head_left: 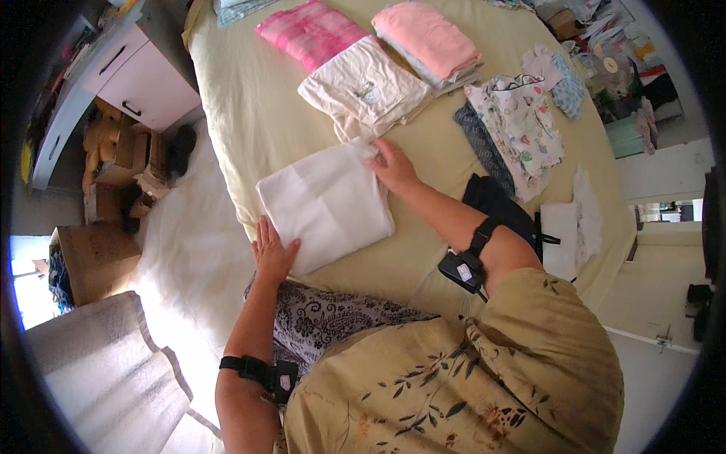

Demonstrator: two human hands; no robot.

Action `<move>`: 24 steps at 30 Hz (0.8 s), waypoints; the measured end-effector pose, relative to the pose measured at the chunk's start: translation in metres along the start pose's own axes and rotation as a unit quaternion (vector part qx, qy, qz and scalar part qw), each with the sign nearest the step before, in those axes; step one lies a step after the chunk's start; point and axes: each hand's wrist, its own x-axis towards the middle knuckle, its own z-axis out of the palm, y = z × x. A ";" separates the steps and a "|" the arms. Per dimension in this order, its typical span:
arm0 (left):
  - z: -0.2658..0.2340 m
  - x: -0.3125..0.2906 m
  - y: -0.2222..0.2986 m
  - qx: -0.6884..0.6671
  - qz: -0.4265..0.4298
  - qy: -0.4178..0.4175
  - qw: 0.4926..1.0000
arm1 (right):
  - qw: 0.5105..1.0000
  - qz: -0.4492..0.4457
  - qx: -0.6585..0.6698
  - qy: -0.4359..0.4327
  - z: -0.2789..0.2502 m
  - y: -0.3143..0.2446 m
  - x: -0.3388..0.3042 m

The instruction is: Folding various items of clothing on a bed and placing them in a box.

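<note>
A folded white cloth (325, 200) lies flat on the pale yellow bed sheet (249, 113) near the bed's front edge. My left hand (272, 253) rests palm down on the cloth's near left corner, fingers spread. My right hand (392, 166) presses on the cloth's far right corner, where the fabric bunches a little. Just beyond that corner lies a folded cream garment (367, 91) with a small picture on it.
Further back on the bed lie a pink checked folded piece (310, 32) and a stack of pink and white folded clothes (431, 41). To the right lie patterned baby clothes (522, 121), a dark garment (495, 200) and white cloths (571, 223). Left of the bed stand a drawer unit (144, 76) and cardboard boxes (91, 257).
</note>
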 end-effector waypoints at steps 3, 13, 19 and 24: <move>0.000 -0.004 -0.005 -0.041 0.070 0.097 0.992 | 0.955 0.214 0.205 -0.019 -0.007 0.004 -0.012; 0.000 0.005 0.003 -0.528 -0.159 -0.027 0.834 | 0.641 0.365 0.612 -0.284 0.011 -0.059 -0.027; -0.065 0.035 0.020 -0.431 -0.047 0.125 0.892 | 0.683 0.276 0.647 -0.198 -0.022 -0.094 -0.004; -0.092 0.071 0.015 -0.328 0.091 0.232 0.911 | 0.657 0.246 0.707 -0.093 -0.002 -0.108 0.030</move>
